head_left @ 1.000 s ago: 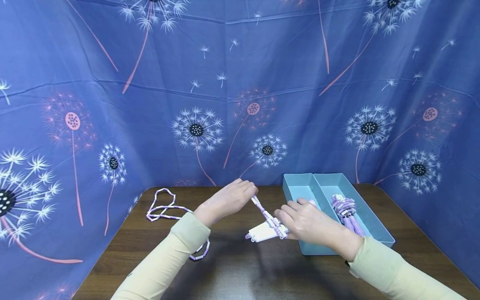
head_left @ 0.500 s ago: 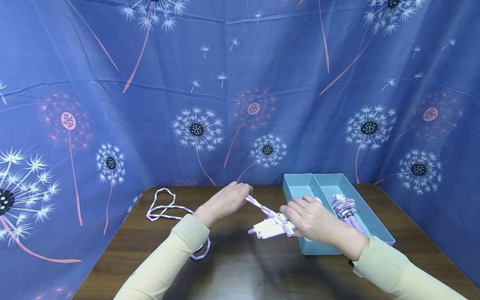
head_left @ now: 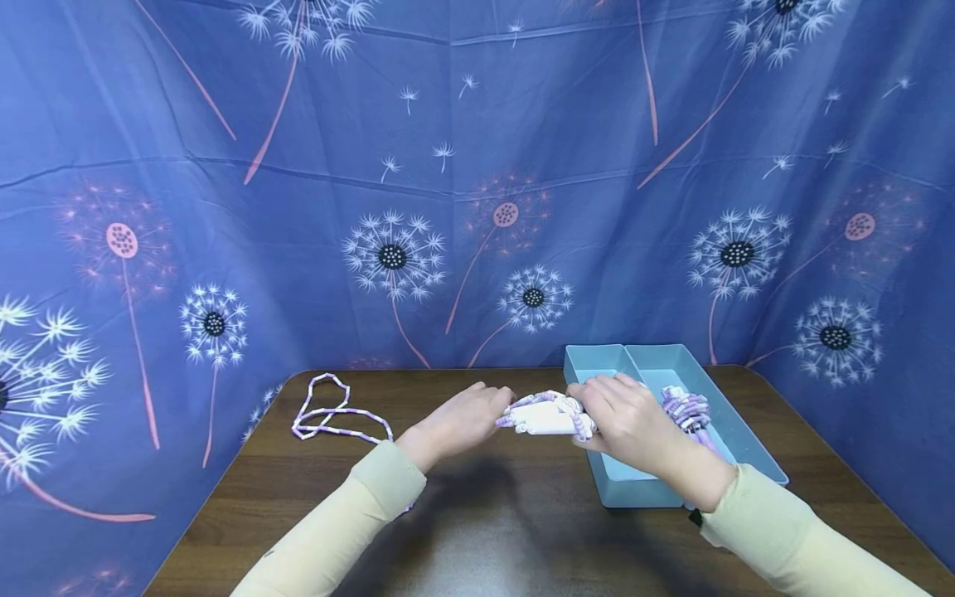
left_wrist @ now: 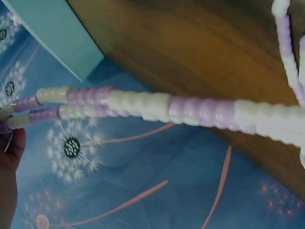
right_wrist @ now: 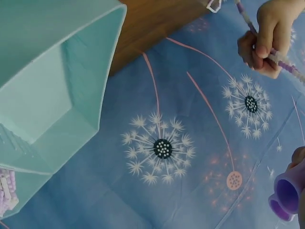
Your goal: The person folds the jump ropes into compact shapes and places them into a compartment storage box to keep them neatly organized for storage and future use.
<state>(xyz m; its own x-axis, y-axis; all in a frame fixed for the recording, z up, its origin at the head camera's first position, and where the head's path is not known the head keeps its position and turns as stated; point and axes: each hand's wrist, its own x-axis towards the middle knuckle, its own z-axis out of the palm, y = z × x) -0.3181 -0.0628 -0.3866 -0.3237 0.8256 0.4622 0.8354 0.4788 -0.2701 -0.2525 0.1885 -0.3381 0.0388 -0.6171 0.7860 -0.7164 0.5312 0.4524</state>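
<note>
In the head view my right hand (head_left: 622, 414) grips the white handles (head_left: 548, 421) of a jump rope, held above the table. Purple and white beaded rope is wound around these handles. My left hand (head_left: 464, 421), just left of them, pinches the rope. Seen from the right wrist, the left hand (right_wrist: 274, 40) has thumb and fingers closed on the beaded rope (right_wrist: 245, 16), and purple hollow handle ends (right_wrist: 290, 188) show beside the right hand. Two side-by-side strands of rope (left_wrist: 205, 112) cross the left wrist view. The loose length (head_left: 343, 410) lies looped on the table at left.
A teal tray (head_left: 746, 431) with two compartments stands behind the right hand. Its right compartment holds another wound-up jump rope (head_left: 685, 408) with purple handles. A blue dandelion-print cloth (head_left: 477, 274) hangs behind the brown table (head_left: 477, 547).
The handles have risen, moved slightly right and turned more level with the right hand. The left hand has come lower, and the rope stretch between the hands has shortened.
</note>
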